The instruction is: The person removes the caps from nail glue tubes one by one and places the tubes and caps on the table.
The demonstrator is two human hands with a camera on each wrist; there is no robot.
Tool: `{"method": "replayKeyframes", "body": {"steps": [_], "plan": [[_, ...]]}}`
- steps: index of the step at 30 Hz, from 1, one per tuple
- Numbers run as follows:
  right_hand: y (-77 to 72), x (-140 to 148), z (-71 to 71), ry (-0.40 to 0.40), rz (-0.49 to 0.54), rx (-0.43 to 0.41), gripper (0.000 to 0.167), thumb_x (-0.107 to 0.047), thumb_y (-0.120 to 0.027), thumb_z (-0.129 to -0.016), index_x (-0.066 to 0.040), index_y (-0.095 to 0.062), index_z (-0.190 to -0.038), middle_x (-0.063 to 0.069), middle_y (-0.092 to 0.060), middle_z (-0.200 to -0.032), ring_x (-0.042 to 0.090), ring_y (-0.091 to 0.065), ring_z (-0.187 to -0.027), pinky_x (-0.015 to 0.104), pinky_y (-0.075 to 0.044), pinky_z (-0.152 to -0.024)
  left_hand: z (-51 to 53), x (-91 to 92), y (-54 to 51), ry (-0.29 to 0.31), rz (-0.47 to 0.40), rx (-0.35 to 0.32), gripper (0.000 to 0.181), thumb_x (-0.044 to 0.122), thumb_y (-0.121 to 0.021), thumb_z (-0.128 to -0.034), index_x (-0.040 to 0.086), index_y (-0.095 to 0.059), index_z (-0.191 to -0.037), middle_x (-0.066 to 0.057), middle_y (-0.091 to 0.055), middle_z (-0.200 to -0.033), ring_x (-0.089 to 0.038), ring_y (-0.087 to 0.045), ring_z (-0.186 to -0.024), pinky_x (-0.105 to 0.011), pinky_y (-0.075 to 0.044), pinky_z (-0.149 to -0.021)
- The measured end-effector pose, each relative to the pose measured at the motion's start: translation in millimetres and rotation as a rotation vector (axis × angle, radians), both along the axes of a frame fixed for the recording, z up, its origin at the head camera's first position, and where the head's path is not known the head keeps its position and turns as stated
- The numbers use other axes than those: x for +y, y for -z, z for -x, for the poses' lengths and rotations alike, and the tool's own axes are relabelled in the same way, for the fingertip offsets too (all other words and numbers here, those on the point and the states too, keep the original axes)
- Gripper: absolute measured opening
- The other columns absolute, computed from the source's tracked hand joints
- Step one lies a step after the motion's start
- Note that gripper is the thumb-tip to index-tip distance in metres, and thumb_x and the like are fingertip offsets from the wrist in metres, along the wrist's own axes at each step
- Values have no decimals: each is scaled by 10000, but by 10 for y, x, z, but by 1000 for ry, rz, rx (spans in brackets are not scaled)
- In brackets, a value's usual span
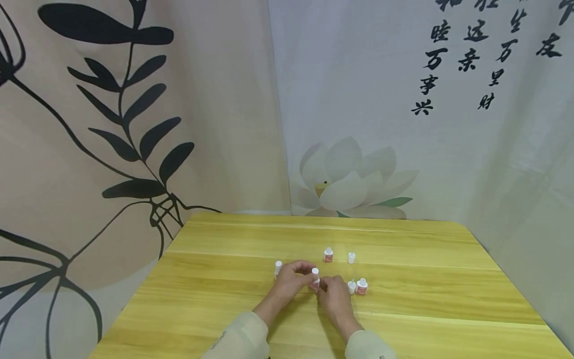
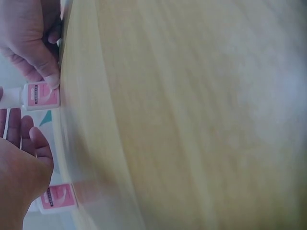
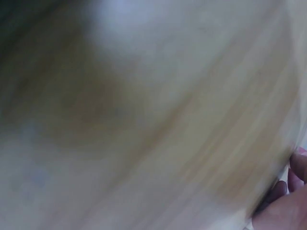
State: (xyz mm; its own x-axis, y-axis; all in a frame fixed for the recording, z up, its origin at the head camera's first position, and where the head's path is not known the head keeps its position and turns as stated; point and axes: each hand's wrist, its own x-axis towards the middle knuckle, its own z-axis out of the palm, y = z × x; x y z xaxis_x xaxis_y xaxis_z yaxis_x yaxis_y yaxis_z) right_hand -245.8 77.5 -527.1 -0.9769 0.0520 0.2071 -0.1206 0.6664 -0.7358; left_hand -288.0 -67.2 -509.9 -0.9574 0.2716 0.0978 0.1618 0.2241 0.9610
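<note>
A small white bottle with a pink label and white cap stands upright between the two hands on the table. My left hand reaches it from the left and pinches it near the cap, other fingers loosely curled. From the right, my right hand grips its lower part with bent fingers. In the left wrist view the bottle shows its label, with the right hand at its base and the left hand below. The right wrist view catches only the right hand's fingers at its edge.
Another white-capped bottle stands beside the left hand, partly hidden. Behind the hands are a labelled bottle and a small white piece. A similar white piece and a bottle stand right of the right hand on the wooden table.
</note>
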Motion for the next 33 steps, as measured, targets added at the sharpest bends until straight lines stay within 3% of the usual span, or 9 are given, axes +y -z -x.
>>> {"method": "replayKeyframes", "body": {"steps": [5, 11, 15, 18, 22, 33], "plan": [[-5, 0, -3, 5, 5, -24, 65, -73, -724, -858, -31, -734, -907, 40, -548, -845, 198, -494, -827, 392, -447, -728, -7, 2, -16, -2, 15, 6, 198, 135, -762, -860, 66, -729, -1042, -4, -687, -965, -200, -602, -978, -373, -498, -853], [-7, 8, -16, -3, -8, 10, 40, -74, -728, -854, -38, -734, -870, 32, -539, -809, 192, -487, -801, 379, -433, -708, -15, 16, -7, -14, 9, 21, 168, 126, -769, -856, 62, -720, -1003, -8, -681, -946, -190, -602, -959, -380, -492, -850], [-14, 18, -24, -13, -9, 24, 23, -48, -713, -851, -39, -734, -855, 31, -534, -800, 187, -486, -788, 357, -427, -688, -97, 32, -135, -13, -7, 19, 160, 73, -746, -866, 10, -700, -1006, -60, -673, -953, -244, -598, -967, -387, -484, -841], [-10, 26, -19, -21, 1, 27, 30, -41, -709, -856, -43, -739, -851, 28, -543, -794, 182, -495, -777, 348, -434, -680, -102, 39, -148, -12, 0, 13, 173, 74, -737, -873, 13, -701, -1031, -61, -668, -966, -249, -592, -979, -381, -482, -836], [0, 34, -6, -29, 8, 34, 33, -39, -717, -858, -47, -742, -838, 16, -569, -772, 177, -521, -762, 350, -457, -674, -16, 32, -9, -9, 11, 16, 196, 134, -756, -870, 68, -718, -1050, -11, -669, -967, -193, -587, -976, -352, -490, -826], [40, 45, 16, -18, -17, 62, 60, -27, -717, -839, -56, -731, -789, 12, -558, -754, 176, -514, -753, 353, -447, -672, 8, 40, 29, -11, 8, 21, 161, 144, -757, -871, 70, -718, -1009, 0, -673, -955, -170, -591, -960, -361, -492, -848]]}}
